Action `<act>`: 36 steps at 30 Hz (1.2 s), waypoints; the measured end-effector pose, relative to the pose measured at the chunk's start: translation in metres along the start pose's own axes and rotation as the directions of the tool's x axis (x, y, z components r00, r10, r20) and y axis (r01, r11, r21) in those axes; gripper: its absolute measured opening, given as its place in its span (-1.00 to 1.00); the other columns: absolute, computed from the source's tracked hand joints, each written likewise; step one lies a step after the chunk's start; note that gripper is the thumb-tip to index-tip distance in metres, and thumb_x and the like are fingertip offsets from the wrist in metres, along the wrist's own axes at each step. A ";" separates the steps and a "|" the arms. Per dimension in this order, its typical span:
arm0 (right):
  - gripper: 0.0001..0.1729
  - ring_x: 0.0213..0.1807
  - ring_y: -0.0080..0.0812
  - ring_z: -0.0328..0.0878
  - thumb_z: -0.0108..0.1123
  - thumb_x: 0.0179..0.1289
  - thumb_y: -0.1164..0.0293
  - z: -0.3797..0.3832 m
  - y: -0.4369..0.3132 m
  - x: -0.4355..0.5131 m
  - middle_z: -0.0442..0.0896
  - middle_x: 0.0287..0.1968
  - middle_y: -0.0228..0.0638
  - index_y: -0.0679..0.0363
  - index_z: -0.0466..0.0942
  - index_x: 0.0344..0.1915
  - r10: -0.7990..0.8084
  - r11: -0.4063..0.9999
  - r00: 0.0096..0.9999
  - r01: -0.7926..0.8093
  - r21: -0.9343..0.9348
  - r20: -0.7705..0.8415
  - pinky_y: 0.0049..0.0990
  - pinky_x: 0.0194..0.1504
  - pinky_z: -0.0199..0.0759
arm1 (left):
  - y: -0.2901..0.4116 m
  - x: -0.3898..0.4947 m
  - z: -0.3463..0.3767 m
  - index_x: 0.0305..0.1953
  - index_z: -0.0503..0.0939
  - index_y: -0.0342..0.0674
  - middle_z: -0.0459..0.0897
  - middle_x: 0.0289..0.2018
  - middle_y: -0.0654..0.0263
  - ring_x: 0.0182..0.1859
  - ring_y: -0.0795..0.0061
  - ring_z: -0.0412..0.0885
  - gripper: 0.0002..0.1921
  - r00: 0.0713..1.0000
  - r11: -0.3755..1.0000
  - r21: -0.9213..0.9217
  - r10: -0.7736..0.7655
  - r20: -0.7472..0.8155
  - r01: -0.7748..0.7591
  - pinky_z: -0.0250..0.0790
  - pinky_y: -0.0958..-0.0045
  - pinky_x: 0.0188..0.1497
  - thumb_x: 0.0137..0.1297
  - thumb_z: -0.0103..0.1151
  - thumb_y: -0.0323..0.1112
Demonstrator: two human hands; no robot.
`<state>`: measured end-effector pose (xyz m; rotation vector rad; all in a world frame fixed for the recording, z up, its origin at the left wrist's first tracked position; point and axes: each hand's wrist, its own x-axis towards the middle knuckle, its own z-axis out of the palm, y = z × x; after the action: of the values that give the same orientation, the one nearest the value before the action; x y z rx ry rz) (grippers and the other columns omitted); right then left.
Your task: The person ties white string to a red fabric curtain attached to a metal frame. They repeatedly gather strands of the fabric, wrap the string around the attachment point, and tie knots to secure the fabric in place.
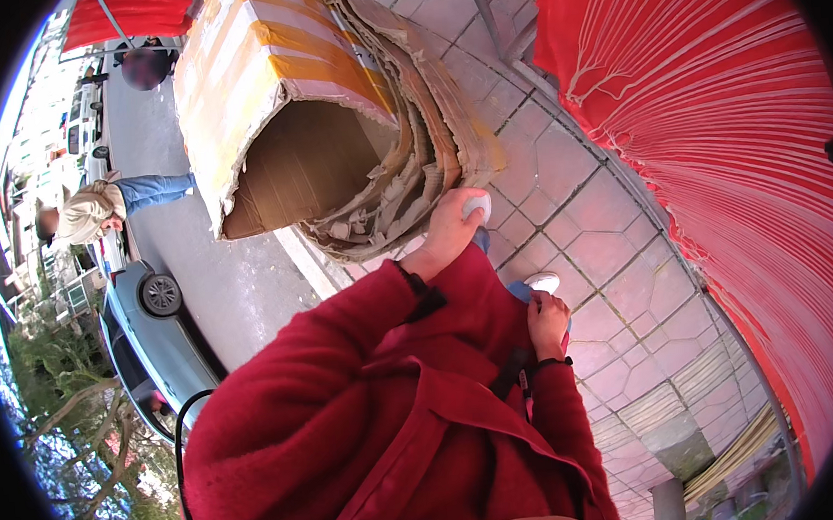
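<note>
My left hand (449, 231), with its sleeve at the left, is at the lower right edge of a big cardboard box (234, 78), over one white shoe (482, 204). Whether its fingers grip the cardboard is not clear. Several flattened, torn cardboard layers (444, 129) are nested along the box's right side; yellow tape covers its outside, and its near end gapes. Lower right, my right hand (549, 320) has bent fingers against the hem of my red coat (463, 314), near the other white shoe (543, 282). What it holds, if anything, cannot be seen.
Red-and-white striped fabric (726, 169) hangs on a metal frame at the right, over pink paving (585, 214). Left lie a road (240, 299), a parked blue car (157, 347) and a standing person (91, 208). Bundled thin sticks (736, 451) lie lower right.
</note>
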<state>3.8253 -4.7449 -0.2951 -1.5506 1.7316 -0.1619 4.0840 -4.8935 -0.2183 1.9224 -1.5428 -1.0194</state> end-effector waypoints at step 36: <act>-0.73 0.01 -0.49 0.53 0.17 0.37 0.37 -0.028 -0.009 0.141 0.63 -0.09 -0.35 0.19 0.53 0.02 0.147 0.431 0.967 -0.252 0.866 0.208 -0.48 0.10 0.37 | 0.014 0.196 0.090 0.22 0.43 -0.17 0.57 0.01 0.35 0.07 0.54 0.47 -0.57 0.991 0.738 -0.661 -0.086 0.106 0.135 0.31 0.48 0.13 0.39 0.12 -0.17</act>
<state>3.8233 -4.8830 -0.3365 -0.5217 1.3309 -0.7405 4.0228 -5.0772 -0.3134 1.4719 -0.8931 -1.4599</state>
